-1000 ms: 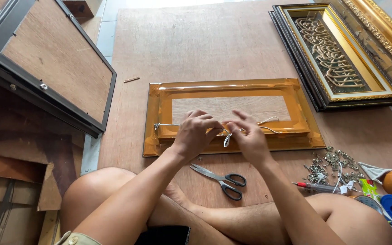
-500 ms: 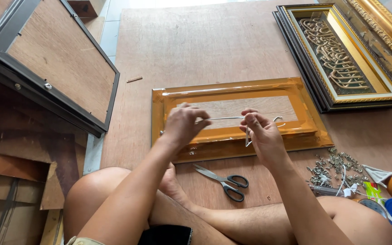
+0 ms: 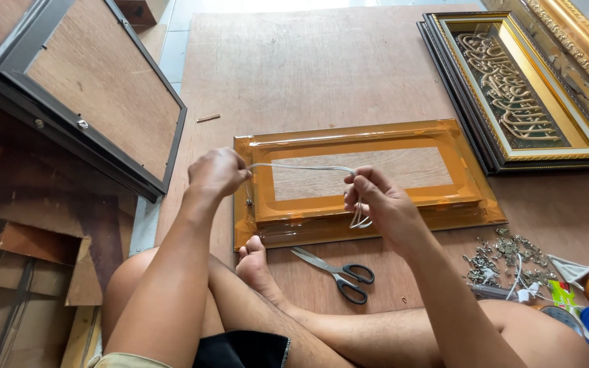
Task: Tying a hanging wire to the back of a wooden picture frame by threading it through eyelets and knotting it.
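Left hand [image 3: 218,174]: pinches white cord [image 3: 301,166] end at orange frame [image 3: 369,136] edge | Right hand [image 3: 376,199]: grips cord, coils slack, keeping span taut | Scissors [image 3: 335,269]: idle, near.

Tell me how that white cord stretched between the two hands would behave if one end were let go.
The white cord is probably floppy: it runs taut only between the left hand and right hand, while its spare length hangs in loose loops below the right hand. It looks thin, so likely very light. Released, it would probably drop limp onto the orange-wrapped frame.
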